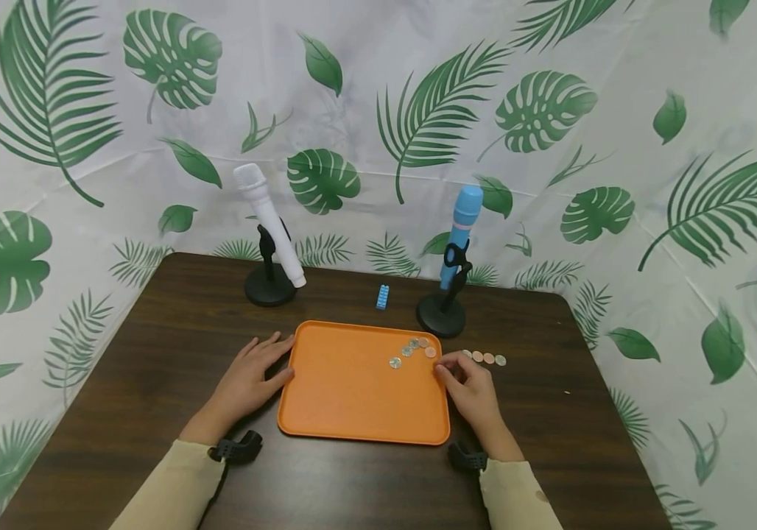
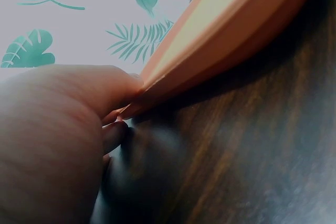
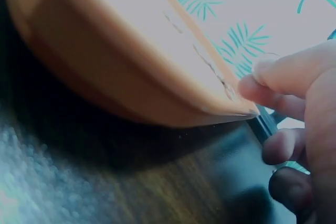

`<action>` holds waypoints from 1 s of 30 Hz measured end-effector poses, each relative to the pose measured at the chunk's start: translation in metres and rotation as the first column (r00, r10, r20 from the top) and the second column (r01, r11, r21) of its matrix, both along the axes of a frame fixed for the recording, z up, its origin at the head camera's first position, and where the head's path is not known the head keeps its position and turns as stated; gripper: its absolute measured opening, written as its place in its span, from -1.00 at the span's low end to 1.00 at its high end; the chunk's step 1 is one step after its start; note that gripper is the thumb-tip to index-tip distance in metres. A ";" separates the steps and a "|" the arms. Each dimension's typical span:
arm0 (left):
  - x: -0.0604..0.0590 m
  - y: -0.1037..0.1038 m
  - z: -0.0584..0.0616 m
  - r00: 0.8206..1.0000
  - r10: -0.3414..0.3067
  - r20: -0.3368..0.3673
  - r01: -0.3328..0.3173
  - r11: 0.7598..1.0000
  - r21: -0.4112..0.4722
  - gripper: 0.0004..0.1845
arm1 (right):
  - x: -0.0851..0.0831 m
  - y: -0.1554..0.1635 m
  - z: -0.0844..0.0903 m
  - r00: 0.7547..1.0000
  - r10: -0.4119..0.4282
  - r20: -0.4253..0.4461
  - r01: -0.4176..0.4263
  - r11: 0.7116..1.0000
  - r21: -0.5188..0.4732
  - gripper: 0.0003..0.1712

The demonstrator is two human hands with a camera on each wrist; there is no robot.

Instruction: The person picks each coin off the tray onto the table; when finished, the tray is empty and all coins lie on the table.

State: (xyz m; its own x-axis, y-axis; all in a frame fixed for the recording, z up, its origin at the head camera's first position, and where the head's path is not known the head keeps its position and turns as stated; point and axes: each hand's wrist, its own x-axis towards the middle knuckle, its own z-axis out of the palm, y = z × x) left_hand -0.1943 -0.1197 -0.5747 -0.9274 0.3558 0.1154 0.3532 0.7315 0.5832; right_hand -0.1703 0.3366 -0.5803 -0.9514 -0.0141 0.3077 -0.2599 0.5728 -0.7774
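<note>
An orange tray (image 1: 352, 397) lies flat on the table. At its left edge, my left hand (image 1: 252, 379) rests with fingers extended, the thumb touching the rim, as the left wrist view also shows. Over the tray's right edge, my right hand (image 1: 471, 386) brings thumb and index finger together. A thin rounded edge, seemingly a coin (image 3: 270, 54), shows at those fingertips in the right wrist view; most of it is hidden. Several silver and copper coins (image 1: 407, 351) lie in the tray's upper right part. More coins (image 1: 488, 358) form a row on the table beyond my right hand.
A white microphone (image 1: 272, 224) leans in a black stand (image 1: 270, 287) at the back left. A blue microphone (image 1: 461, 228) stands in another black stand (image 1: 441, 315) behind the tray's right corner. Between them lies a small blue toy brick (image 1: 382, 297). A leaf-patterned cloth hangs behind the table.
</note>
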 end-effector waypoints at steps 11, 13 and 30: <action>0.001 0.000 -0.001 1.000 -0.006 0.004 0.006 1.000 0.015 -0.23 | 0.000 0.009 0.005 0.935 -0.225 -0.276 0.225 0.974 -0.030 -0.93; 0.001 0.000 -0.001 1.000 -0.004 0.010 0.004 1.000 0.015 -0.24 | -0.001 0.013 0.006 0.913 -0.288 -0.288 0.287 0.957 -0.045 -0.94; -0.001 0.000 -0.001 1.000 -0.013 0.018 0.013 1.000 0.010 -0.23 | 0.004 0.083 0.007 0.730 -0.642 -0.232 0.631 0.765 -0.130 -0.87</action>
